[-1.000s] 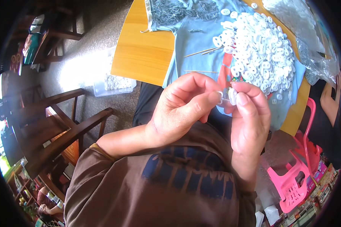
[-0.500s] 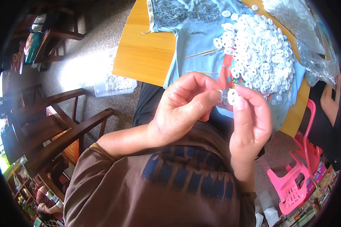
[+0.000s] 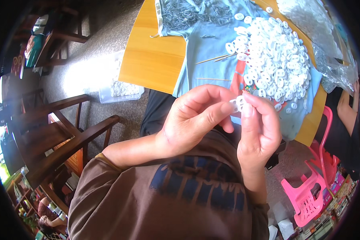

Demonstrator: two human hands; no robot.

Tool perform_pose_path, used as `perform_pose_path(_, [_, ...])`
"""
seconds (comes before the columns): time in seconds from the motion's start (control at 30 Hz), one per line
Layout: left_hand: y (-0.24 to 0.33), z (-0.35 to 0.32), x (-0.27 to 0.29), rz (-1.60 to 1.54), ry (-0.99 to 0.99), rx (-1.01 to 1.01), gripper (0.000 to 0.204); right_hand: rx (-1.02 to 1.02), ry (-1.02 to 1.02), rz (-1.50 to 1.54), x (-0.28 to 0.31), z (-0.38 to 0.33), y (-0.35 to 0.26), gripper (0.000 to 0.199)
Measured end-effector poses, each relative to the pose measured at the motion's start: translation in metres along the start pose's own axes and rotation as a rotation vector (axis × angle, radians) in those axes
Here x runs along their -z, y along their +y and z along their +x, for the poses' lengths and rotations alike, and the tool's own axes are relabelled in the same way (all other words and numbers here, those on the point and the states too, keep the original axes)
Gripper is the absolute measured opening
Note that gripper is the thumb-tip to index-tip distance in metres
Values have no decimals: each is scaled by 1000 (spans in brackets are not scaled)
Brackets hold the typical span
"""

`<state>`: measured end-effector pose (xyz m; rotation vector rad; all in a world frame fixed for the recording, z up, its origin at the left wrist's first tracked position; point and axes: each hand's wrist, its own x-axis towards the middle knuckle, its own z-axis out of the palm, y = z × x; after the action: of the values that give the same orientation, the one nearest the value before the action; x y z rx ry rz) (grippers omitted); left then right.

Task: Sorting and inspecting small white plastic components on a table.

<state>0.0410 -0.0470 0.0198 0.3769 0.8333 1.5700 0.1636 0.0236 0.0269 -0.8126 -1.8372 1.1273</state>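
Note:
My left hand (image 3: 196,118) and my right hand (image 3: 260,132) meet in front of my chest, fingertips pinched together on a small white plastic piece (image 3: 239,103). Just beyond them a heap of several similar white plastic pieces (image 3: 274,60) lies on a light blue cloth (image 3: 206,44) spread over a yellow wooden table (image 3: 152,60). Thin wooden sticks (image 3: 214,60) lie on the cloth beside the heap. How the piece is shaped between my fingers is hidden.
A clear plastic box (image 3: 118,86) with white pieces stands on the floor left of the table. Dark wooden chairs (image 3: 56,132) stand at the left. A pink plastic stool (image 3: 312,180) is at the lower right. Another person's arm (image 3: 348,108) shows at the right edge, with clear plastic bags (image 3: 328,44) on the table.
Both hands stay pinched on the white piece, fingers shifting slightly. The view has tilted a little.

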Motion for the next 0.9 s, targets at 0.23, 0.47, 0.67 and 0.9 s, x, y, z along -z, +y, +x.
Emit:
perform_pose_path(0.23, [1, 0, 5, -37, -127, 29, 31, 24, -74, 62, 2, 2, -5, 19])
perform_pose_path(0.47, [4, -7, 6, 45, -127, 68, 33, 33, -159, 93, 11, 3, -6, 31])
perform_pose_path(0.67, [3, -7, 5, 37, -149, 29, 32, 16, -181, 124, 16, 2, -7, 32])
perform_pose_path(0.9, [6, -8, 3, 21, -195, 0, 30, 57, -198, 141, 16, -1, -4, 30])
